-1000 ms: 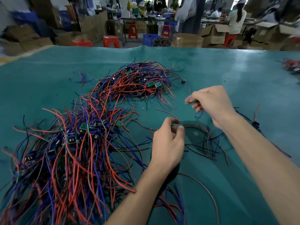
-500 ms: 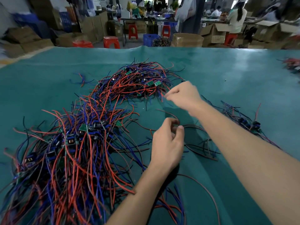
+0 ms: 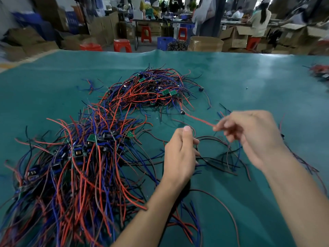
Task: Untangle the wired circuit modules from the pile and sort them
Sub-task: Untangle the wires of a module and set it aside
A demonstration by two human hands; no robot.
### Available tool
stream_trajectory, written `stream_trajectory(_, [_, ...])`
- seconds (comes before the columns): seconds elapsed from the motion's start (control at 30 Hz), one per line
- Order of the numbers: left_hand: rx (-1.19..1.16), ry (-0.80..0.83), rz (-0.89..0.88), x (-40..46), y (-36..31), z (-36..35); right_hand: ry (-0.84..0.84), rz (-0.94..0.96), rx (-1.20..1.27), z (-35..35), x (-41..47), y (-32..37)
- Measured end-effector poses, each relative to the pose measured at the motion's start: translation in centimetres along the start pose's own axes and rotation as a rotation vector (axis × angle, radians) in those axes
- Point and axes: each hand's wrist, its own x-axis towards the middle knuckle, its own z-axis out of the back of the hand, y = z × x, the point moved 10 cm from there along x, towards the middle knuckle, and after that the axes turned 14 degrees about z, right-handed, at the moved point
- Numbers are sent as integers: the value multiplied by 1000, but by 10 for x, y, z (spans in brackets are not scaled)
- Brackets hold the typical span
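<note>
A big tangle of red, blue and black wires with small green circuit modules (image 3: 74, 166) covers the near left of the green table (image 3: 249, 82). A second, smaller pile (image 3: 151, 91) lies farther back in the middle. My right hand (image 3: 252, 138) pinches the end of a red wire (image 3: 197, 119) that runs taut up-left to a small black part near the far pile. My left hand (image 3: 179, 155) is curled round thin dark wires (image 3: 213, 154) that loop on the table between my hands.
More wired modules (image 3: 320, 72) lie at the far right edge of the table. A few loose wires trail under my right forearm. Beyond the table stand cardboard boxes (image 3: 206, 44), red stools (image 3: 122, 45), a blue crate (image 3: 166, 43) and seated people.
My right hand reached up-left to the far pile, then came back right and toward me, drawing a red wire out with it. My left hand stayed put, still gripping dark wires.
</note>
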Motion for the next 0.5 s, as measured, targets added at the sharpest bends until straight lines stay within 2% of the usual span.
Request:
stream_trajectory(0.2, [83, -4, 18, 5, 4, 0, 398, -37, -5, -37, -38, -22])
stream_trajectory(0.3, [113, 12, 31, 6, 5, -3, 462, -44, -27, -45, -39, -31])
stream_trajectory(0.37, [175, 3, -2, 4, 2, -4, 352, -37, -147, -32, -32, -42])
stream_trajectory(0.43, [240, 16, -64, 1, -5, -8, 134, -6, -290, -5, -20, -46])
stream_trajectory(0.5, [295, 58, -125, -5, -9, -14, 18, -32, -203, 5, -18, -50])
